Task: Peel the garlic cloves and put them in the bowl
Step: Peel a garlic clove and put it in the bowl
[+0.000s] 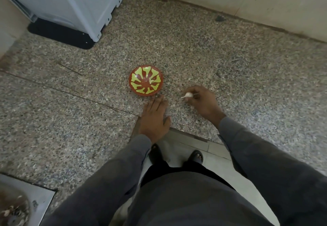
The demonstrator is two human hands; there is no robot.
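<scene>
My right hand (201, 100) has its grip closed around a garlic bulb (188, 95), fingers curled over it so that only the white end and a thin stem tip poke out toward nine o'clock. The hand hovers low over the tabletop (247, 77); I cannot tell whether the garlic touches the surface.

My left hand (155, 117) lies just beside it at eight o'clock, flat and palm down on the speckled stone, fingers straight and together, holding nothing. Its fingertips point to twelve o'clock and end just short of the bowl (145, 79).

The bowl sits at ten o'clock from the garlic, near but apart from both hands. It is small and round, red-brown with a yellow-green leaf pattern. A small pale fleck shows inside it, right of centre; I cannot tell what it is.

Both my arms wear grey sleeves (265, 158). Far off at ten o'clock stands a white appliance (74, 4) on a black mat (58, 34). A tiled wall (247, 0) runs along the tabletop's far edge at one o'clock. At seven o'clock, a steel sink (21, 202) is set into the corner. Below me, at six o'clock, my feet in dark sandals (195, 156) stand on pale floor tiles.
</scene>
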